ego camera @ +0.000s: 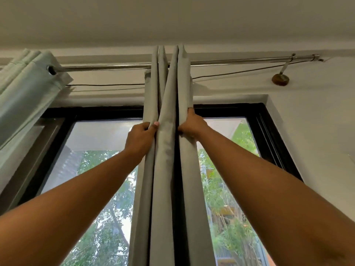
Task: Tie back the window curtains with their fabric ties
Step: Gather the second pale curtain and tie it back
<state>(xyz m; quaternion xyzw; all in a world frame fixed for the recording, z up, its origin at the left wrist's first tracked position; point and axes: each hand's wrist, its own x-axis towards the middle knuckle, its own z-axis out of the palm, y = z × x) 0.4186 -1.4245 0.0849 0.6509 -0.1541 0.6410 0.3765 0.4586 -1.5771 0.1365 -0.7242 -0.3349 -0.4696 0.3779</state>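
A grey-green curtain (167,169) hangs bunched in narrow folds at the middle of the window, from a metal rod (240,61). My left hand (141,137) grips the left folds, thumb pressed on the front. On the other side my right hand (192,123) grips the right folds high up, fingers curled round the fabric edge. A second curtain (25,89) of the same cloth is gathered at the far left of the rod. No fabric tie is in view.
The black window frame (269,131) stands behind the curtain, with trees outside the glass. A thin cable (240,72) sags below the rod. A round wooden rod bracket (280,79) sits on the white wall at the right.
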